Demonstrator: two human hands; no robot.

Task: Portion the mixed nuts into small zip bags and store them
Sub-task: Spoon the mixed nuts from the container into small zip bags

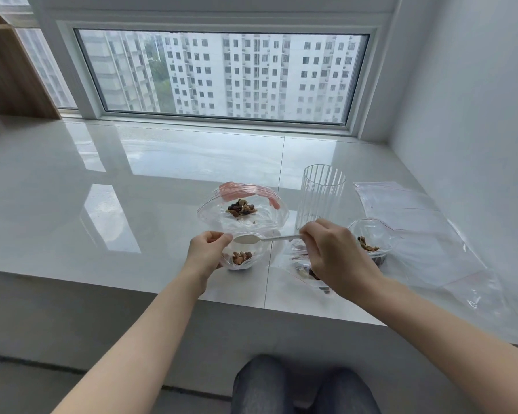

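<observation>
My left hand (205,252) pinches the rim of a small clear zip bag (242,258) and holds it open; a few nuts lie at its bottom. My right hand (334,255) grips the handle of a white spoon (247,239), whose bowl hovers over that bag's mouth and looks empty. Behind stands a large open zip bag (243,209) with a red seal and a heap of mixed nuts inside. Another small bag with nuts (370,242) sits to the right, and one more bag (305,271) lies partly hidden under my right hand.
A ribbed clear glass (322,197) stands empty just behind my right hand. Several flat empty zip bags (407,210) lie at the right, reaching the sill's front edge. The glossy white sill (102,189) runs to a window; a wall closes the right side.
</observation>
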